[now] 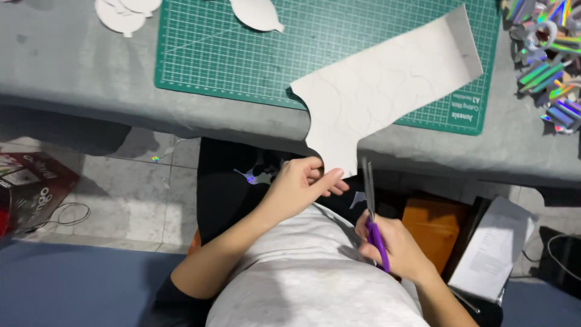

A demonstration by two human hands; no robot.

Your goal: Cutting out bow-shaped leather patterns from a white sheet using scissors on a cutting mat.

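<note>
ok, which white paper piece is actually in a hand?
The large uncut sheet, pinched at its lower end by the left hand; the small cutouts lie untouched at the table's far edge.

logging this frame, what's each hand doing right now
left hand: shut on the white paper sheet
right hand: shut on the purple-handled scissors

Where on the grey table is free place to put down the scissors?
Bare grey table lies left of the green cutting mat, below the white cut-outs. The mat's left half is also bare. The right end is crowded with shiny strips, and the white sheet covers the mat's right part.
</note>
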